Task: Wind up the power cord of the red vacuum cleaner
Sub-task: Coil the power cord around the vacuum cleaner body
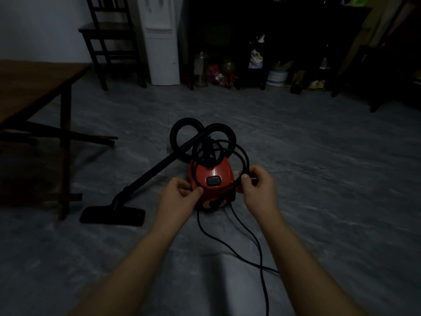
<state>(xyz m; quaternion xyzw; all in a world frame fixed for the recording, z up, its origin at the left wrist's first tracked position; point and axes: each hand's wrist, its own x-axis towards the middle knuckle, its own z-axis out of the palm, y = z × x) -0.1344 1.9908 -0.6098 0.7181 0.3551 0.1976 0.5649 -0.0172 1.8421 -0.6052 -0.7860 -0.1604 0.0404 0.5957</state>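
The red vacuum cleaner point(214, 176) sits on the grey floor at the centre of the head view, its black hose coiled behind it. Loops of the black power cord point(241, 156) lie over the top of the vacuum. My left hand point(180, 195) pinches the cord at the vacuum's left side. My right hand point(257, 185) grips the cord loops at its right side. Two loose strands of cord trail from the vacuum down across the floor toward me.
The black wand and floor nozzle point(112, 215) lie to the left of the vacuum. A wooden table point(34, 87) stands at the left, a dark chair point(111, 39) behind it, and dark shelves point(262, 42) with jars along the back wall.
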